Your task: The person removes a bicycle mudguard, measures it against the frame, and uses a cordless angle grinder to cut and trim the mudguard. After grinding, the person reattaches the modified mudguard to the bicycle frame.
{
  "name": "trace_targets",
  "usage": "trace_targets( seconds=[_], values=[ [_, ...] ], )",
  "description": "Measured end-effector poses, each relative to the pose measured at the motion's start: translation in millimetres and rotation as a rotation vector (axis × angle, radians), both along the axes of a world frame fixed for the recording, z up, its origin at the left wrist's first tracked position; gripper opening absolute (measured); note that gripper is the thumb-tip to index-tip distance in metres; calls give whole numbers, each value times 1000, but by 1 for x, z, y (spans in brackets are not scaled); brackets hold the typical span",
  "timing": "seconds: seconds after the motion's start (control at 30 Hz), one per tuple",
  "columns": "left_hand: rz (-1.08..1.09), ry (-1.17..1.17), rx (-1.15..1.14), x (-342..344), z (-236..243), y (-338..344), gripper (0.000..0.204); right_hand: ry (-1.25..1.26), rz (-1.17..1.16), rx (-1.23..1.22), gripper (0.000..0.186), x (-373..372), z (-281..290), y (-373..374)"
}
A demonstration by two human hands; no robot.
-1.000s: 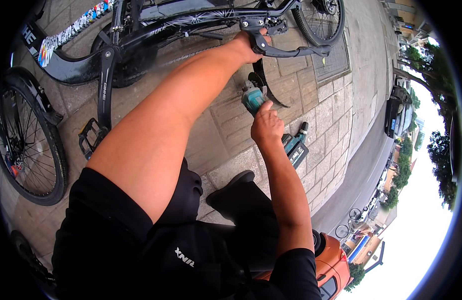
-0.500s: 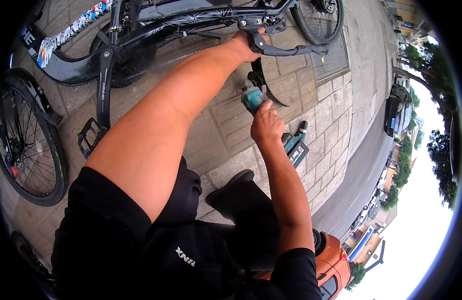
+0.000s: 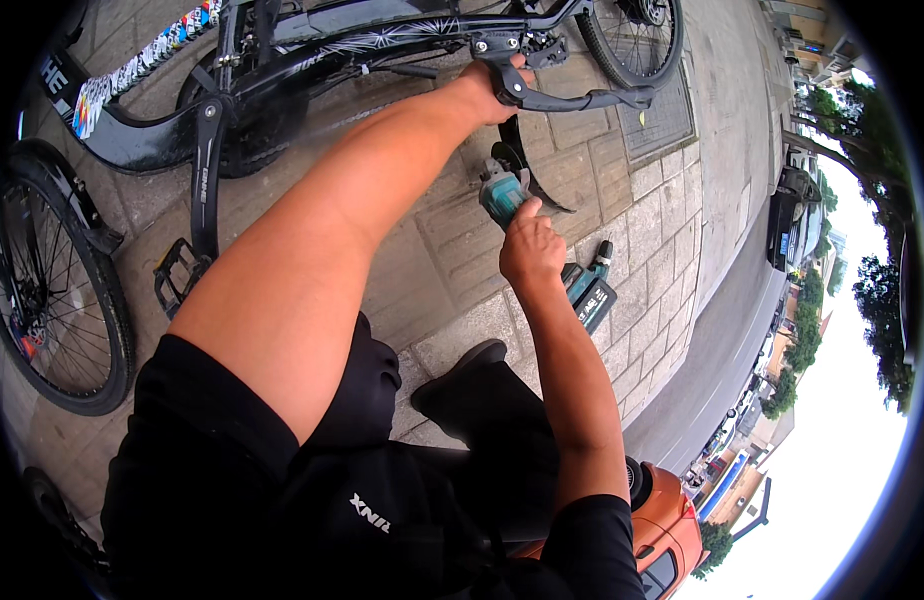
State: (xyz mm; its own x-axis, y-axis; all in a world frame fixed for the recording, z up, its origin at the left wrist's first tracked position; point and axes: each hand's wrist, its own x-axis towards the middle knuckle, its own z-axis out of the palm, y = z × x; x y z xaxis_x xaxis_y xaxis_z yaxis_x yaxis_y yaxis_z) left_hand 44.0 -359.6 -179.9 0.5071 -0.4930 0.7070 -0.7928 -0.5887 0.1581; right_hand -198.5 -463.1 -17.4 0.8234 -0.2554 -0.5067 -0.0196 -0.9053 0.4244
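Observation:
My left hand point(image 3: 487, 92) is closed around a black part of the bicycle point(image 3: 357, 42) at the top, under a bolted bracket with a long lever point(image 3: 592, 98). My right hand point(image 3: 532, 243) grips a teal angle grinder point(image 3: 504, 196), index finger along its body. The grinder's disc point(image 3: 507, 155) is beside or against a curved black strip point(image 3: 547, 190) hanging below the bracket; contact is unclear. Just right of my right hand is a teal-and-black battery power tool point(image 3: 592, 292) low over the pavement, partly hidden by that hand.
Paving point(image 3: 452, 250) lies under the work. A loose-looking wheel point(image 3: 62, 290) is at left, beside a crank and pedal point(image 3: 177, 275). A metal cover point(image 3: 657, 115) is at upper right. A road point(image 3: 722, 340), dark car point(image 3: 792, 220) and orange vehicle point(image 3: 662, 520) are to the right.

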Motion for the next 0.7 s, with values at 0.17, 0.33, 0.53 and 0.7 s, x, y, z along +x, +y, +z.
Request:
trace_targets(
  seconds=[0.17, 0.33, 0.53, 0.7],
  values=[
    [-36, 24, -8, -8, 12, -5, 17, 2, -8, -20, 77, -6, -2, -9],
    [-23, 43, -30, 4, -16, -8, 17, 29, 19, -27, 81, -7, 3, -12],
    [-51, 217, 10, 3, -23, -5, 18, 83, 156, 32, 78, -40, 28, -27],
    [-119, 219, 324, -43, 79, 23, 22, 164, 145, 110, 58, -88, 52, -59]
  ],
)
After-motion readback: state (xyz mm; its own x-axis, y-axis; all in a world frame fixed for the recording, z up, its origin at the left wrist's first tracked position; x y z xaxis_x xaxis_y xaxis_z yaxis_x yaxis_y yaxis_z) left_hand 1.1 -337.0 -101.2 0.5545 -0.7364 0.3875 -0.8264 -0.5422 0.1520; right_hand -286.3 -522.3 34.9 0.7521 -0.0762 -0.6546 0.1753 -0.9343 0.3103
